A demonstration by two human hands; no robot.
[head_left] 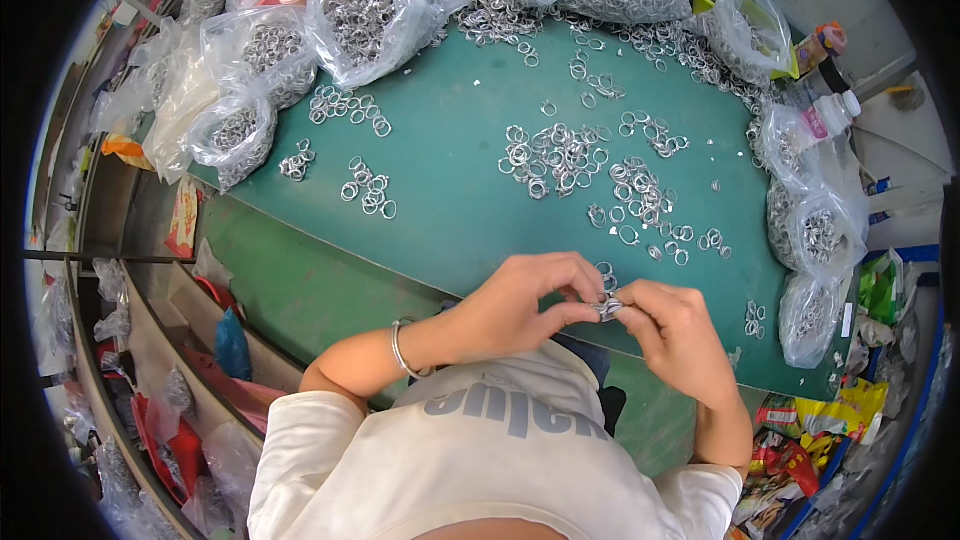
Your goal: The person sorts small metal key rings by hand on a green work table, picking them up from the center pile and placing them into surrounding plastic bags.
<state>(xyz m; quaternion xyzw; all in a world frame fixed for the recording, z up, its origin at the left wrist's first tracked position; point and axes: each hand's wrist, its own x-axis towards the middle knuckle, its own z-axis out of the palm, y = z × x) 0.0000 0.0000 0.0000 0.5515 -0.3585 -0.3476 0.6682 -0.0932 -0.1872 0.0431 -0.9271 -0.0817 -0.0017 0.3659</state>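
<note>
We are pinching a small silver metal ring piece (pixel 608 307) between the fingertips of our left hand (pixel 520 305) and right hand (pixel 680 335), both closed on it just above the near edge of the green table mat (pixel 450 210). It is looking light, stiff and rather slippery, best taken by its rim. Loose silver rings (pixel 560 160) are lying beyond, beside clear plastic bags of rings (pixel 365 15).
</note>
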